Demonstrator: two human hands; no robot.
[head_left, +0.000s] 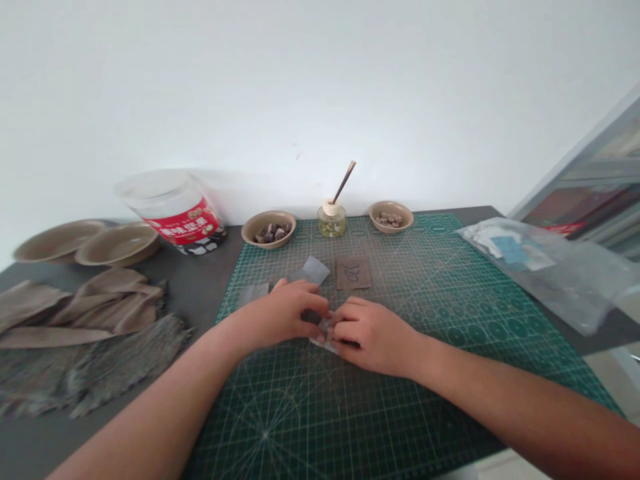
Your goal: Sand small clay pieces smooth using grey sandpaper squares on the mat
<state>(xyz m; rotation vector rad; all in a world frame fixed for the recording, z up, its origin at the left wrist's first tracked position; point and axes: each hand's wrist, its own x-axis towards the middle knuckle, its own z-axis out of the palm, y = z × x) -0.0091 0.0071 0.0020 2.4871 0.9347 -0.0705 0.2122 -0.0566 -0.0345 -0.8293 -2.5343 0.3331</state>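
Observation:
Both hands meet low over the green cutting mat [400, 393]. Between them is a small crumpled piece that looks like a clear plastic bag [324, 343], mostly covered by fingers. My left hand [285, 310] pinches its left side with thumb and fingers. My right hand [373, 335] has its fingers curled onto the right side, close to the left fingertips. Just beyond them lies a brown square [353, 273] with a dark mark. A pale translucent slip [316, 271] and a clear plastic piece [253, 293] lie by my left hand, partly hidden.
Along the wall stand a bowl of dark chunks [269, 230], a glass bottle [332, 221] with a stick and a bowl of brownish pieces [391, 218]. Left are a red-labelled tub [185, 223], two bowls [120, 245] and cloths [110, 307]. A plastic bag [540, 267] lies right.

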